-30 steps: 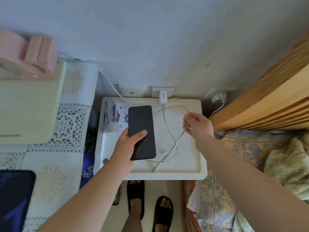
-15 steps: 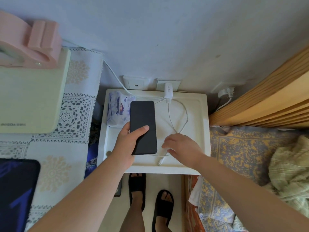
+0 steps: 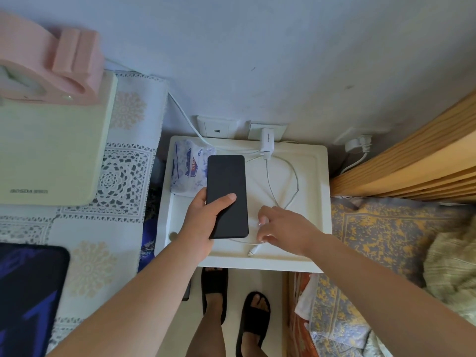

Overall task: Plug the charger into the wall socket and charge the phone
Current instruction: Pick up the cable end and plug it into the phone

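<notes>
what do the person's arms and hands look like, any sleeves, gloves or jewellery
Both forearms are bare right up to the frame edge, with no sleeve in view. The left hand and right hand wear no gloves, and no ring, watch or bracelet shows. The fingernails look short and unpainted.

My corner by the pale blue wall (image 3: 257,47).
Under my hands, a white bedside table (image 3: 309,181); left of them a lace tablecloth (image 3: 123,176); right, a wooden bedframe (image 3: 412,161) and patterned bedding (image 3: 373,240); below, pale floor (image 3: 275,284).
</notes>
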Action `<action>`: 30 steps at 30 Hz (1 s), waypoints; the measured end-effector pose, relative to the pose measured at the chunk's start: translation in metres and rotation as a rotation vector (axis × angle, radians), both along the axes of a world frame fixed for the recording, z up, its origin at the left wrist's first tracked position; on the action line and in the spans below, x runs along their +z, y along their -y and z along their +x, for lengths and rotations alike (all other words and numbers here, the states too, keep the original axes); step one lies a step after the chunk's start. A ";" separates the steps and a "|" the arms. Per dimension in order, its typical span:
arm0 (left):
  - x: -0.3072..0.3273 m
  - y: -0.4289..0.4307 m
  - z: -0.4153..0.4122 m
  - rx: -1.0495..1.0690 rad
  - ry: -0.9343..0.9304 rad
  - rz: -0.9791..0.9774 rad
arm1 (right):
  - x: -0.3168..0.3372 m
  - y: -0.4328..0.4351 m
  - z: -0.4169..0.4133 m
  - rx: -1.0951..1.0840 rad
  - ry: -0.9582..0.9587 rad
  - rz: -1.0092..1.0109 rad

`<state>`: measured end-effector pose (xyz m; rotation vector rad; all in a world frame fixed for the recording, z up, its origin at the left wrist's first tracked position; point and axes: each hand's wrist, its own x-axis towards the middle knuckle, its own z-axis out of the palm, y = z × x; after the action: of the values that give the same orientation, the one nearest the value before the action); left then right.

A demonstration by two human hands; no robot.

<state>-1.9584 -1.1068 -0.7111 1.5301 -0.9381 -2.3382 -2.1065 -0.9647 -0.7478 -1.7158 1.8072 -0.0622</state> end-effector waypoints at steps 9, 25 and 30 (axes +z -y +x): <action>0.008 0.005 -0.002 0.001 0.011 0.009 | 0.002 -0.005 0.000 0.013 -0.135 0.015; 0.046 -0.027 0.011 0.059 -0.016 -0.062 | 0.087 -0.084 0.032 -0.684 0.287 -0.281; 0.065 -0.050 0.017 0.075 -0.027 -0.087 | 0.132 -0.106 0.051 -0.929 0.702 -0.189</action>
<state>-1.9415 -1.0571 -0.6457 1.4702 -0.9461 -2.2310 -2.0556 -0.8586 -0.6161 -0.6554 1.8744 -1.0924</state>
